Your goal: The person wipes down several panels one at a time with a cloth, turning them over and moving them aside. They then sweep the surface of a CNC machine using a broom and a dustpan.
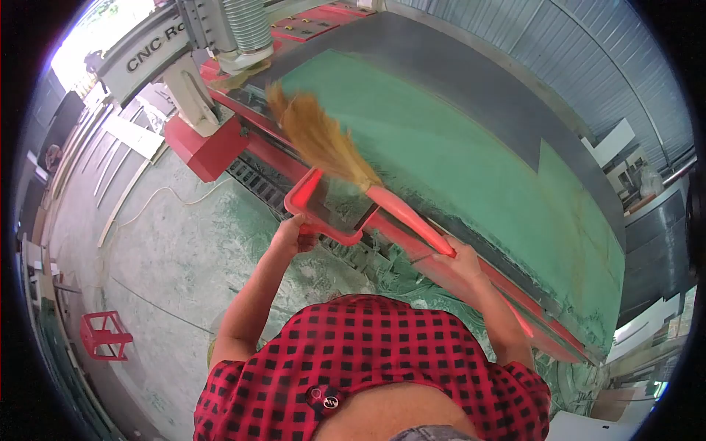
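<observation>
My left hand (298, 234) is closed on the near left rim of a red plastic dustpan (342, 237), held at the edge of the machine bed. My right hand (462, 259) grips the red handle of a broom (404, 212). The broom's tan bristles (316, 136) point up and left, over the bed and just beyond the dustpan. Greenish dust lies on the green board (441, 140) and along the bed's near edge.
The CNC machine's gantry (147, 55) with a ribbed hose (247, 26) and red base (206, 143) stands at upper left. A red stool (105, 336) is on the dusty floor at lower left. Panels (654, 228) lean at the right.
</observation>
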A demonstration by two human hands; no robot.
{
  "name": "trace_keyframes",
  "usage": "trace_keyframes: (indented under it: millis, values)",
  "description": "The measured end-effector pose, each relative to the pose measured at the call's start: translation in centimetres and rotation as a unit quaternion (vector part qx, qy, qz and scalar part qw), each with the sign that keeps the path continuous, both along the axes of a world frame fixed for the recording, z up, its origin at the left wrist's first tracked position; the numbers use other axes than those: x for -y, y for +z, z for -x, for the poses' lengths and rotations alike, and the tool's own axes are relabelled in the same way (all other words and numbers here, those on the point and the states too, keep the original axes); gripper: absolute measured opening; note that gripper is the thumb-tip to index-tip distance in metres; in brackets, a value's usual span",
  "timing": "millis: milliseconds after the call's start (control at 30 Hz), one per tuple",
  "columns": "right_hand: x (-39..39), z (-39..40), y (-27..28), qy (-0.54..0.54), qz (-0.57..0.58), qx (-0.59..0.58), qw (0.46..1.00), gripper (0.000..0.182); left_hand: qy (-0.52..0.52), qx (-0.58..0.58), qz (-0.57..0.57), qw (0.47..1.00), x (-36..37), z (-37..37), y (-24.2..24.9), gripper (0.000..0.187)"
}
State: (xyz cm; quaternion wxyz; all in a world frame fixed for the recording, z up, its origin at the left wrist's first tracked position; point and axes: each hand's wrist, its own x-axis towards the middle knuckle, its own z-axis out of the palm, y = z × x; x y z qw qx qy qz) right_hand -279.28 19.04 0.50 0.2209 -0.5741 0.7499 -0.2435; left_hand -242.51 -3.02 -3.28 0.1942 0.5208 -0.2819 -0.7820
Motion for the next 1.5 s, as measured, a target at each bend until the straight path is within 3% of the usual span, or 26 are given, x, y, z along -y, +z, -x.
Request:
trace_keyframes:
  millis: [233, 300, 367, 567, 667, 867, 1000, 1167, 1300, 1500]
  values:
    - [7.0, 0.5, 2.5, -0.063, 0.074, 0.052, 0.994, 0.046, 0.016, -0.009, 0.020, 1.000, 1.8, -2.1, 0.5, 0.028]
    - [9.5, 0.5, 3.3, -0.099, 0.050, 0.053, 0.992, 0.042, 0.030, -0.008, 0.019, 0.999, 2.2, -2.6, 0.8, 0.028]
    - [11.4, 1.0, 3.1, -0.126, 0.029, -0.024, 0.991, 0.038, 0.004, -0.009, 0.017, 1.000, 3.1, -3.1, 0.5, 0.028]
    - [12.6, 0.1, -0.3, -0.091, -0.068, -0.104, 0.988, 0.042, 0.023, -0.015, 0.017, 0.999, 4.3, -4.1, 1.0, 0.027]
    - [11.6, -3.0, 1.8, -0.052, -0.106, -0.103, 0.988, 0.051, 0.025, 0.012, 0.023, 0.999, 4.9, -4.4, 1.2, 0.027]
    - [8.8, -3.6, 1.3, 0.012, -0.102, -0.089, 0.991, 0.063, 0.011, -0.006, 0.023, 1.000, 6.5, -4.8, -0.2, 0.028]
    - [9.1, -4.2, 2.5, 0.026, -0.055, -0.077, 0.995, 0.061, 0.021, -0.013, 0.028, 0.999, 6.5, -5.0, 0.5, 0.028]
    - [14.6, -4.5, 5.0, -0.025, -0.005, -0.037, 0.999, 0.050, 0.040, -0.024, 0.020, 0.999, 6.9, -5.8, 0.0, 0.027]
    - [19.7, -3.2, 4.7, -0.034, 0.016, -0.075, 0.996, 0.046, 0.062, -0.015, 0.013, 0.998, 7.2, -6.3, 0.0, 0.025]
    - [22.0, -4.0, 2.6, -0.031, -0.089, -0.175, 0.980, 0.043, 0.083, -0.004, 0.028, 0.996, 7.4, -6.7, 1.0, 0.025]
